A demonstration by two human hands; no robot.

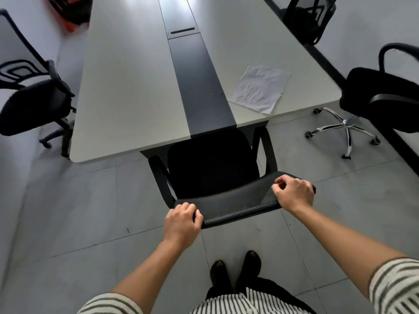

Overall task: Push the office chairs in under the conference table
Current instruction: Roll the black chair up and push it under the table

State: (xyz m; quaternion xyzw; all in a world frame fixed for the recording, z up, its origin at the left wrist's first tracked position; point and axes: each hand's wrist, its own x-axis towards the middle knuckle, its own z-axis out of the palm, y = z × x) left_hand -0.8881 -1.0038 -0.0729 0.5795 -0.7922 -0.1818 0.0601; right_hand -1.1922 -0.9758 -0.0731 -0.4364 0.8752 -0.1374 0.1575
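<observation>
My left hand (182, 220) and right hand (293, 193) curl their fingers around the black mesh backrest (238, 203) of the office chair (213, 168), its padded seat partly under the smooth grey table (127, 87).

Office mtg room, no doubt. Long white conference table (127, 87) w/ dark centre strip (199, 82) & a slotted cable hatch (182, 32) set in it. Black mesh-back swivel chairs round it: one at the near end (213, 168), one off its left side (31, 105), two off its right (383, 96) (308, 19). Grey floor tiles (90, 211) underneath, crumpled paper sheet (260, 88) on the table's right half.
</observation>
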